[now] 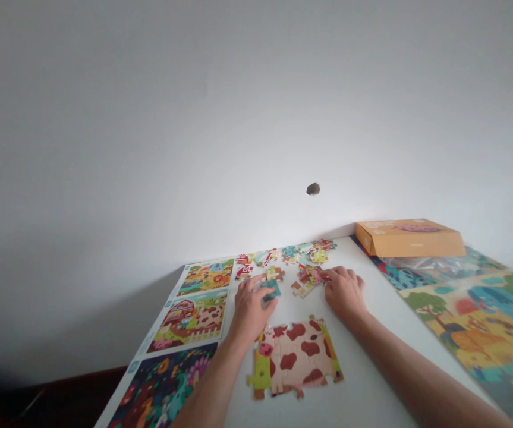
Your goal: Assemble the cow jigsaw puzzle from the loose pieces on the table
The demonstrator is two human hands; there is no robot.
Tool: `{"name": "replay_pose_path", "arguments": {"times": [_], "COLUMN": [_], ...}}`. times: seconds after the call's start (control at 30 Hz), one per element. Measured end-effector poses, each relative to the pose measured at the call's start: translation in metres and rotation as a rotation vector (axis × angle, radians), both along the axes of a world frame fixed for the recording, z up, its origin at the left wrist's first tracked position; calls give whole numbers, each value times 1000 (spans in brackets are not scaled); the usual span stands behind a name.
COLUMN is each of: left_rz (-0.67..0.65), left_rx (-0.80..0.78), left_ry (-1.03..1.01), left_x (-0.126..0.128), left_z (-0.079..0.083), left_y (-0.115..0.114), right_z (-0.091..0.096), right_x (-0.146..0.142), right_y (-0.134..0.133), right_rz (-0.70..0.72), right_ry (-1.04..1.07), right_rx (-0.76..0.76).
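Observation:
My left hand (251, 309) rests on the white table (372, 380), fingers curled round a teal puzzle piece (270, 290). My right hand (344, 291) lies just right of it, its fingertips touching a small heap of loose puzzle pieces (307, 278). In front of both hands lies a partly joined puzzle of a brown-spotted cow (296, 356). More loose pieces (305, 252) are scattered along the table's far edge.
Picture cards of farm scenes (194, 318) lie in a column on the table's left side. An orange box (410, 238) sits at the far right on a large colourful printed sheet (474, 315). A white wall with a small hole (312, 189) rises behind.

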State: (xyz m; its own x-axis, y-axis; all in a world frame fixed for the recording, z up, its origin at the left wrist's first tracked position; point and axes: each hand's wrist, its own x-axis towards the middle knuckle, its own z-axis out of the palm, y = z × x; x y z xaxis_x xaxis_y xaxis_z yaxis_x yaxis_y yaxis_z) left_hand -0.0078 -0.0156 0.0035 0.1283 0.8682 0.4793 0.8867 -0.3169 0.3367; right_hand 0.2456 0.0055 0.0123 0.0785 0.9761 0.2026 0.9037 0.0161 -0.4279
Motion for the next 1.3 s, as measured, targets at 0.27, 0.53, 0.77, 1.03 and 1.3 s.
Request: {"name": "replay_pose_path", "arguments": {"times": [0.27, 0.53, 0.77, 1.03, 1.3], "left_rz": [85, 103, 21, 90, 102], "left_rx": [-18, 217, 54, 29, -37], "left_ry": [-103, -221, -97, -58, 68], "left_x": [-1, -7, -8, -4, 2], "left_z": [1, 9, 6, 2, 2], "left_y": [1, 0, 1, 0, -6], "right_z": [2, 2, 0, 2, 1], "right_x": [0, -1, 0, 0, -1], "right_y": [-1, -2, -1, -1, -1], "right_rz": [1, 4, 7, 5, 3], "right_ry": [-3, 4, 13, 4, 7], "right_rx": [-8, -1, 9, -15, -5]}}
